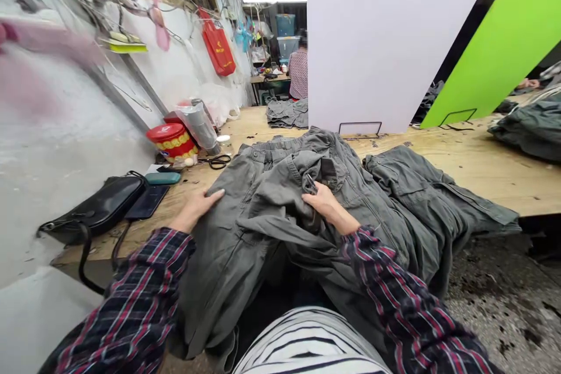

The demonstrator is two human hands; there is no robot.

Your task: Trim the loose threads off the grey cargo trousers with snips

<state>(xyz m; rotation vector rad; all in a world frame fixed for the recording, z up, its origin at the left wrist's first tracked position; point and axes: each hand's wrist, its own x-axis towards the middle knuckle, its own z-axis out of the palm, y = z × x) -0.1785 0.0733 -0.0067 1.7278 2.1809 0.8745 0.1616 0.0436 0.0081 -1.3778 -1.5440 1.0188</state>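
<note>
A pile of grey cargo trousers [272, 204] lies across the wooden table [473, 158] and hangs over its front edge toward me. My left hand [197, 207] rests flat on the left leg of the top pair, fingers stretched out. My right hand [322, 198] is closed on a small dark tool, its tip poking out over a fold of the fabric near the waistband. What the tool is I cannot make out. Both my sleeves are dark plaid.
A black handbag [99, 207], a phone and a teal case [163, 177] lie at the left. A red tin [172, 139], scissors [218, 160] and a plastic-wrapped roll stand behind. White [385, 52] and green boards [499, 52] stand upright at the back. More grey garments lie right; a person sits far back.
</note>
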